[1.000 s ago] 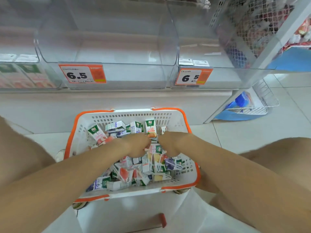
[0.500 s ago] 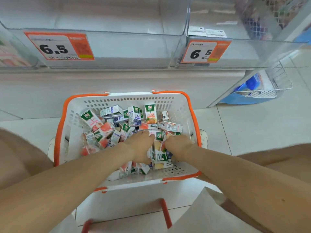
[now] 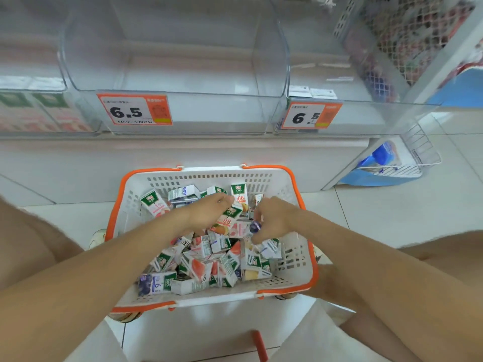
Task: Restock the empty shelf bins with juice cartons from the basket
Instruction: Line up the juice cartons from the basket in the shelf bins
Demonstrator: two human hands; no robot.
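Basket w/ juice cartons lies near. R hand pinches a purple carton; L hand sits among cartons — grip can't be told. Secure one flavour per hand, then lift to empty shelf bins beyond.

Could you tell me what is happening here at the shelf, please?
A person has both hands in the white and orange basket, going through a loose heap of juice cartons. The right hand pinches a purple-marked carton; the left hand lies on the pile, its grip unclear. The middle bin and the right bin, each tagged 6.5, hold no cartons yet.
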